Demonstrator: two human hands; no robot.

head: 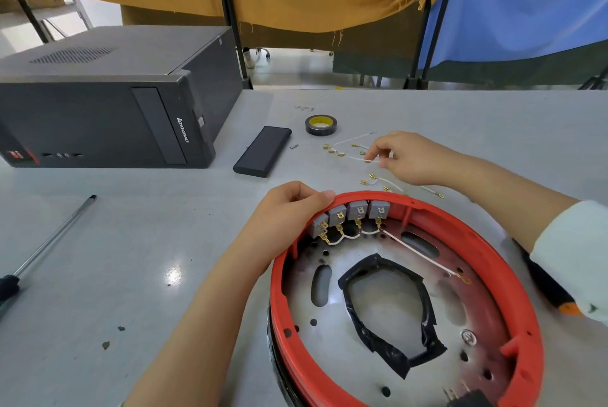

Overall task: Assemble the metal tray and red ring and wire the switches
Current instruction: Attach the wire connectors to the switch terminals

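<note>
Head view: red ring sits seated on the metal tray, assembly near the front edge of the surface; tray and ring look already mated, so wiring is the open step. Four grey switches are lined up inside the ring's far-left arc, with short white jumpers looping between their brass tabs; a longer white lead runs from the rightmost switch across the tray and ends loose in a ring terminal, not yet fixed to anything. Left hand grips the ring's rim right beside the switches, thumb on the rim edge, likely to steady the assembly and keep the switch row facing up for access. Right hand is just beyond the ring, fingers pinching one white wire out of the loose wire pile scattered there; probably the next jumper or lead for the remaining tabs. Spares are parked beyond the ring within easy reach, same for the tape roll farther back; black tape already lines the tray's centre cutout, presumably edge protection for wires. Screwdriver lies well left of the ring, idle. Risk: small spade terminals, easy to seat on the wrong tab.
</note>
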